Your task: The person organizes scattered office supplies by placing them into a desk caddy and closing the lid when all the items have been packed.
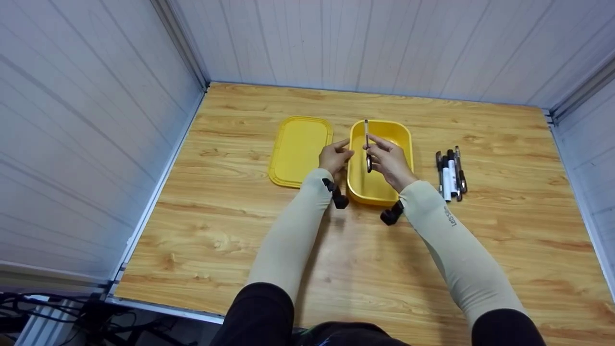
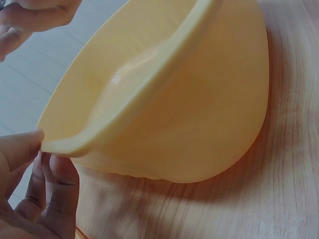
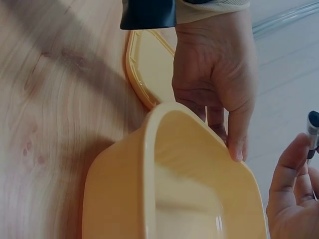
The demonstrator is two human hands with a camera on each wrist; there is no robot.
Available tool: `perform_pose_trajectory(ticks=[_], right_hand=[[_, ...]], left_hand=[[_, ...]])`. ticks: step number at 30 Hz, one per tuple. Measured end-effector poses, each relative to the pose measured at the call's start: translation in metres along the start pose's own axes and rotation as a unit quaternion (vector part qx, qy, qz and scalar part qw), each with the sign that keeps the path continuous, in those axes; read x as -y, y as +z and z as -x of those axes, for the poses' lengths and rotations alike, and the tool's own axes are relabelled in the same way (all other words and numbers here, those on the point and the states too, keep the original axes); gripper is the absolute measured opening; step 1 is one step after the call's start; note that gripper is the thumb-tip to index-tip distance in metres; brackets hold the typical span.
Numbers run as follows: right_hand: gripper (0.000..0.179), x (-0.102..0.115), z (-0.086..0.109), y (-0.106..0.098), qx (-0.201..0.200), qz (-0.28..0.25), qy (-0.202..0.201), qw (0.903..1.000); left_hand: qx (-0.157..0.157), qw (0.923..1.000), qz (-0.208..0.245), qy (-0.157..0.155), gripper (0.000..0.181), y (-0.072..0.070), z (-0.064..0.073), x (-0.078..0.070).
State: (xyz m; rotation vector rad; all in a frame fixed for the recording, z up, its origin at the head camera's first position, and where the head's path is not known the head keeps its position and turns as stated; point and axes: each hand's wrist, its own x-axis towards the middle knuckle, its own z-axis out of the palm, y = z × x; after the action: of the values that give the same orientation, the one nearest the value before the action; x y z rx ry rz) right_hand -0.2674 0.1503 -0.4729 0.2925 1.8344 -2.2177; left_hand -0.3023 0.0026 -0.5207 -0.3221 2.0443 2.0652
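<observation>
On the table stands a yellow plastic box, its top uncovered. My left hand pinches the box's left rim, thumb at the inner edge and fingers outside, as the left wrist view shows. Above the box, my right hand grips a pen between thumb and fingers. This pen has a pale barrel and a dark end, and it points away from me over the opening. From the right wrist view, only one end of the pen shows beside the fingertips.
A flat yellow lid lies left of the box. To the right, several pens and markers lie side by side, some white with black caps. White panel walls enclose the wooden table at the back and sides.
</observation>
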Motion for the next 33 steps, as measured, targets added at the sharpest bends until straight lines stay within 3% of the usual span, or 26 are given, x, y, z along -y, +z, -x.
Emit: perform_pose_trajectory(ticks=[17, 25, 33], right_hand=[[0.051, -0.017, -0.007, 0.003, -0.015, -0.001, 0.031, 0.9994], [0.051, -0.025, -0.011, 0.001, -0.022, -0.007, 0.038, 0.999], [0.052, -0.034, -0.016, -0.001, -0.028, -0.005, 0.05, 0.9984]], left_hand=[[-0.003, 0.9998, 0.014, 0.01, 0.044, 0.001, 0.0, 0.002], [-0.009, 0.9993, -0.026, 0.027, 0.042, 0.0, -0.001, 0.003], [-0.01, 0.9994, -0.021, 0.025, 0.041, 0.001, -0.001, 0.004]])
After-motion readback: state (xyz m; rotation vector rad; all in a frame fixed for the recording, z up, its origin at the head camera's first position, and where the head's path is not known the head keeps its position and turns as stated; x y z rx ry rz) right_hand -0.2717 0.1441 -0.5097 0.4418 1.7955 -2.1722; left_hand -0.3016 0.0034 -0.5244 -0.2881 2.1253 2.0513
